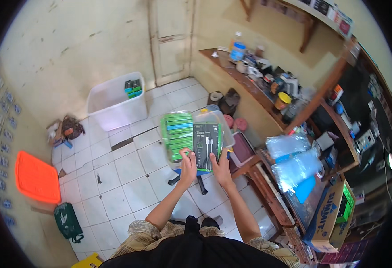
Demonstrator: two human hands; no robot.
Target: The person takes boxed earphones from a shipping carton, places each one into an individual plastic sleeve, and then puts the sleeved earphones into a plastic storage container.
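Between both hands I hold a black and green charging cable box [206,144], its printed front facing up. My left hand [188,164] grips its lower left side, the thumb on the front. My right hand [222,167] grips the lower right side, thumb also on the front. Just left of the box, a clear plastic container holds a stack of green packages [177,134], with a light blue one among them. The container stands on something blue with black legs; the held box hides part of it.
A white plastic tub [115,114] with several boxes stands on the tiled floor. An orange lid [38,177] leans at the left wall. On the right are a wooden bench with plastic-wrapped packs [296,167], an open cardboard box [326,217] and a cluttered shelf [229,72].
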